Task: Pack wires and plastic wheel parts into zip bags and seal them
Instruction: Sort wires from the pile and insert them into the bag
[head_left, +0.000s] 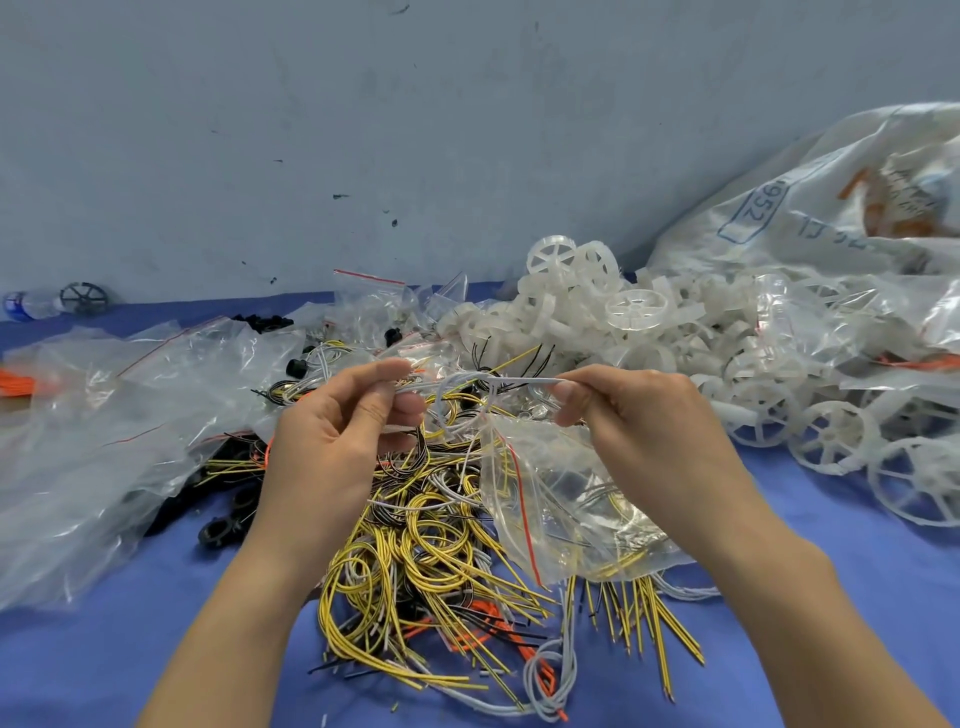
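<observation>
Grey-white insulated wire (467, 383), thin and limp, runs taut-ish between the two hands above the heap: the left hand (332, 431) pinches one end between thumb and fingertips, and the right hand (639, 415) pinches the other end along with what looks like the mouth of a small clear zip bag with a red seal line (550, 499), which hangs below it and already shows a few strands inside. Such wire seems light and springy; I judge it will uncoil and snag on its neighbours unless it is gathered into a loop and held at the bend, not by a loose tip. The bag film looks slick and floppy, so it is best taken at the stiffer zip edge. Beneath the hands lies the tangled pile of yellow-and-black striped wires (441, 545), with grey and orange ones mixed in, on the blue cloth-covered table (779, 597). Further right, the heap of translucent white spoked plastic wheels (623, 317) looks rigid and light, easy to scoop by the rim. Crumpled clear plastic bags (104, 415) lie to the left, and a large printed white sack (810, 208) leans against the wall.
</observation>
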